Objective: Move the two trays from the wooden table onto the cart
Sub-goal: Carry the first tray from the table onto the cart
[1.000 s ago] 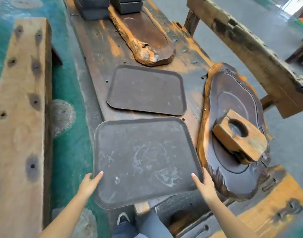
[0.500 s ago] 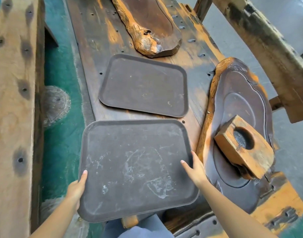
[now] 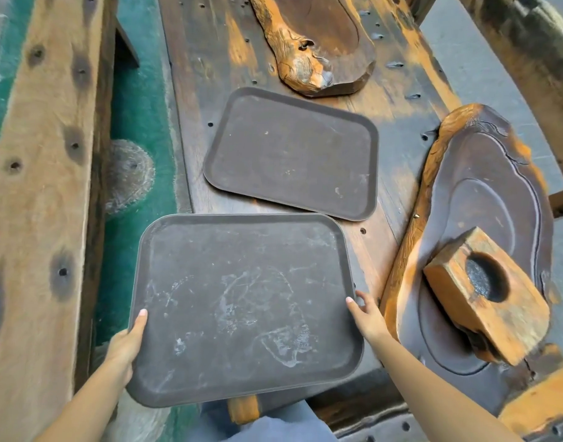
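Two dark brown rectangular trays are on the wooden table (image 3: 398, 116). The near tray (image 3: 245, 307), scuffed with pale marks, overhangs the table's near-left edge. My left hand (image 3: 127, 342) grips its left rim with the thumb on top. My right hand (image 3: 367, 317) holds its right rim, thumb on the upper face. The far tray (image 3: 292, 151) lies flat behind it, untouched. No cart is in view.
A carved wooden slab (image 3: 490, 199) bearing a wooden block with a round hole (image 3: 484, 295) lies right of the trays. Another carved slab (image 3: 318, 43) sits at the back. A pale wooden bench (image 3: 40, 186) runs along the left over green floor (image 3: 139, 116).
Both hands have slid from the near tray's front corners up onto its side rims and closed on them. The tray has shifted left toward the table's edge.
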